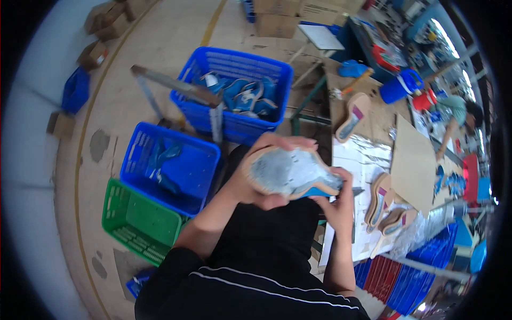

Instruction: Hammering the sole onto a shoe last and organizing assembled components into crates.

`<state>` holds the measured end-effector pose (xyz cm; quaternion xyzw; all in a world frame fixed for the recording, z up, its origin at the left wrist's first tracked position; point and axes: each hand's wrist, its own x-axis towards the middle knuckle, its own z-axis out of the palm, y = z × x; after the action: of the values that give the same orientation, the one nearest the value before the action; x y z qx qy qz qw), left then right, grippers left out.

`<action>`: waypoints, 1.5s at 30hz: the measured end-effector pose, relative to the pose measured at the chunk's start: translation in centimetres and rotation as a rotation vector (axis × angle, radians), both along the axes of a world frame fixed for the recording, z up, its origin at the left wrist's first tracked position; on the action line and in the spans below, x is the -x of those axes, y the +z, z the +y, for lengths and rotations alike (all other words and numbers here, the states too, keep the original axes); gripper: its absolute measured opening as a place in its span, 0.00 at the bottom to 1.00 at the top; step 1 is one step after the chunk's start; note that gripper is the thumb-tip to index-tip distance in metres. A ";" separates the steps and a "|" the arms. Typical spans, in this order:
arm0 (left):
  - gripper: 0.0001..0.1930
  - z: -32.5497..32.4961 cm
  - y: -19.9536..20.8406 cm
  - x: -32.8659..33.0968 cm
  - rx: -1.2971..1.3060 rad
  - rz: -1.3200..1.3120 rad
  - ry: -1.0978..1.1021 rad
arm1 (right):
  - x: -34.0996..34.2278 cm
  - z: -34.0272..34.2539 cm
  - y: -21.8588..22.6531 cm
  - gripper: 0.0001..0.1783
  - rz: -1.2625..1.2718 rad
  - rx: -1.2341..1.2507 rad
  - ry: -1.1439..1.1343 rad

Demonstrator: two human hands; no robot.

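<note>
Grey shoe sole [285, 168], hands [239, 181] closed on it, left around wide end, right pinching narrow end

You can read no words or numbers anywhere in this view. At the top, the pale carton [324, 12] carries dark print, too small and blurred for you to make out. On the surface [377, 120] to your right, the insoles [351, 119] bear plum patches whose lettering, if any, you cannot tell, and the grey sole [282, 169] you hold shows only dark specks, nothing legible.
</note>
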<state>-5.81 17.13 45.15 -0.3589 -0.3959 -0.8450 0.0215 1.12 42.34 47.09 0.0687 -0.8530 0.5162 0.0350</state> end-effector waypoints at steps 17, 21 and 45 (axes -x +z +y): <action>0.45 -0.6 -4.5 -0.3 0.063 -0.147 -0.057 | 0.1 0.5 -2.8 0.47 -0.044 -0.211 -0.027; 0.44 -0.6 -5.7 -1.1 -0.045 -0.174 -0.072 | -0.2 0.1 -2.4 0.47 -0.020 -0.194 -0.020; 0.29 -4.5 -1.0 -1.8 0.960 0.474 0.672 | 3.8 -1.7 -2.2 0.29 0.403 -0.537 0.208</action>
<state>-4.03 12.67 44.14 -0.3621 -0.8065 -0.4179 0.2094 -2.70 40.63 44.88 0.2626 -0.9226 0.2505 0.1305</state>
